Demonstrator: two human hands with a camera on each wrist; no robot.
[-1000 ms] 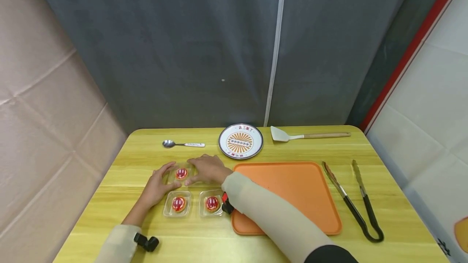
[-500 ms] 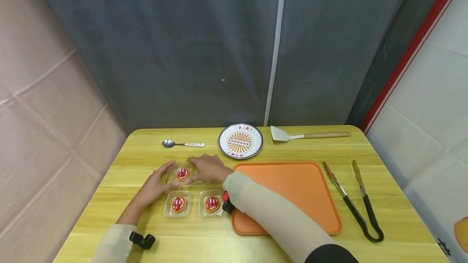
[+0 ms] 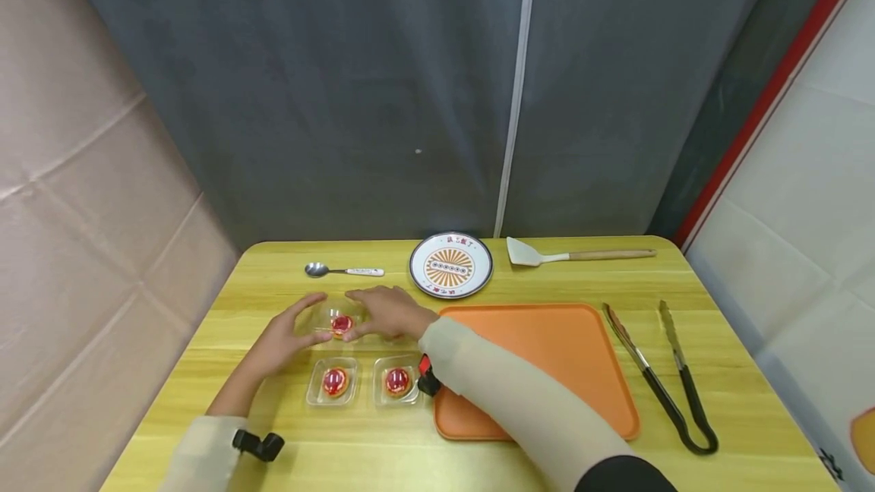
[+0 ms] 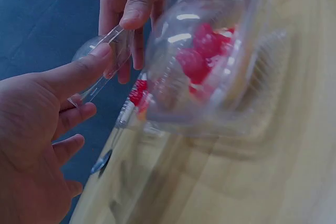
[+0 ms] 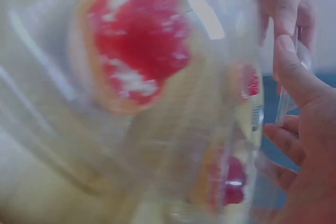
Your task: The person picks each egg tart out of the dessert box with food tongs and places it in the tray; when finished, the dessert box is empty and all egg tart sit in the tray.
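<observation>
Closest to the person, a clear box (image 3: 314,399) and, to its right, another box (image 3: 380,399) sit on the table (image 3: 410,454), each holding a red-topped tart. Just beyond, the left hand (image 3: 279,342) and the right hand (image 3: 391,313) pinch opposite edges of a clear lid (image 4: 119,48) above the far tart (image 3: 342,326). They seem to be uncovering it, though blur leaves me unsure the lid is wholly free. I'd say the next move calls for a level lift, fingers away from the topping. An orange tray (image 3: 540,355) lies rightward, tongs (image 3: 693,399) beyond it; farther back, a spoon (image 3: 364,272), plate (image 3: 450,265) and spatula (image 3: 608,254).
</observation>
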